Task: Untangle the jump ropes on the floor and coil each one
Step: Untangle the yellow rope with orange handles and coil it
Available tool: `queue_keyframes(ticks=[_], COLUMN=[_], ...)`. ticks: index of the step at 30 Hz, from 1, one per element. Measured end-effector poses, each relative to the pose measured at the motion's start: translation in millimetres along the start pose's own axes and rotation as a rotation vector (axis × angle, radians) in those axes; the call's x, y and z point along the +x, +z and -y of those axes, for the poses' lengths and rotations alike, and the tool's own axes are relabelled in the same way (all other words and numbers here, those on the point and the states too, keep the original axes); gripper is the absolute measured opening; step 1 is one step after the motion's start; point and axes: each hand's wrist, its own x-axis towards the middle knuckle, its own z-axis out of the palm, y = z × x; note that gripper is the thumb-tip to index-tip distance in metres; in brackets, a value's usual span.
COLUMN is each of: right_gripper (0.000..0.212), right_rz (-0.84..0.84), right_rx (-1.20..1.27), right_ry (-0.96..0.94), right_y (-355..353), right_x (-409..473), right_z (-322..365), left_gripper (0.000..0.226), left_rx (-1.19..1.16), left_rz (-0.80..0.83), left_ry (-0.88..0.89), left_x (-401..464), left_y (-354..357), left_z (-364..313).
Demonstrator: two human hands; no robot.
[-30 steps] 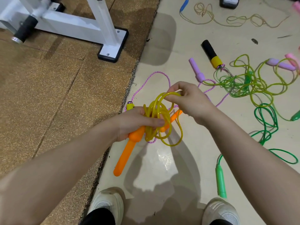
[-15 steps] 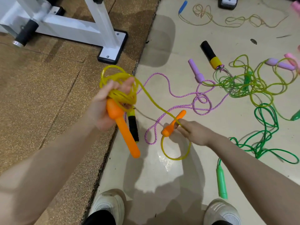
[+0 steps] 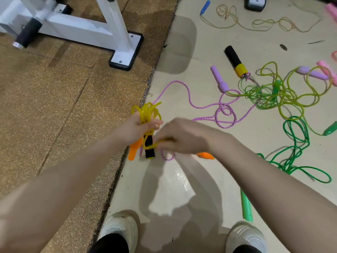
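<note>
Left hand: my left hand [image 3: 135,129] grips the bunched coils of the yellow rope [image 3: 146,111], fingers curled round the bundle so the loops cannot spring apart; one orange handle [image 3: 134,150] hangs below my palm.

Right hand: my right hand [image 3: 184,136] is blurred mid-wrap; it seems to pinch the free end of the yellow rope near the bundle, with the other orange handle [image 3: 205,155] poking out beneath my wrist. How far the fingers are closed I cannot tell for certain.

Step in hand: judging by the short tail left, I am binding the last turn round the coil to lock it.

Floor: a pink rope [image 3: 206,106] snakes across the pale floor [image 3: 191,189] just beyond my hands; a black-and-yellow handle [image 3: 149,148] lies under them. Further right, a green rope [image 3: 297,148] and a lime rope [image 3: 277,95] remain knotted together.

Still to do: those tangles look untouched, so most of the job is ahead.

Edge: I stand where the brown mat [image 3: 54,106] meets the floor, keeping the finished coil clear of the heap.
</note>
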Motion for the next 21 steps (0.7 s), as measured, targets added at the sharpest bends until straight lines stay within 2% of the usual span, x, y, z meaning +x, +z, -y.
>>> queue_keyframes(ticks=[2,4,6,8,9,11,12,14,15,17,19,21], right_gripper=[0.016,0.011,0.021,0.034,0.037,0.038,0.035,0.015,0.023,0.06,0.068,0.07], right_rz=[-0.224,-0.453,-0.695,-0.808,-0.78,-0.606,-0.488,-0.215,-0.058,0.236,0.34,0.364], right_rx=[0.113,0.216,0.3,0.286,0.268,0.232,0.21,0.215,0.243,0.33,0.387,0.333], right_ry=[-0.011,0.112,0.286,0.442,0.495,0.513,0.495,0.488,0.512,0.54,0.492,0.441], right_y=[-17,-23,-19,-10,-4,8,16,35,43,53,52,43], right_x=[0,2,4,2,0,-5,-7,-10,-13,-20,-27,-26], right_z=[-6,-18,-33,-46,-51,-54,-54,-59,-59,-55,-48,-36], left_gripper=[0.013,0.018,0.019,0.037,0.045,0.056,0.057,0.047,0.04,0.032,0.028,0.021], left_rx=[-0.092,-0.312,-0.535,-0.743,-0.803,-0.846,-0.822,-0.708,-0.677,-0.752,-0.813,-0.809], left_rz=[0.085,0.156,0.278,0.404,0.438,0.441,0.387,0.191,0.072,-0.152,-0.321,-0.336], left_ry=[0.0,-0.075,-0.104,-0.075,-0.063,-0.053,-0.058,-0.052,-0.062,-0.141,-0.188,-0.179], left_x=[-8,-16,-19,-19,-18,-18,-18,-15,-13,-5,1,3], left_y=[8,16,18,17,15,14,15,18,17,8,-5,-7], left_z=[-6,-13,-18,-25,-29,-34,-35,-35,-35,-36,-31,-25])
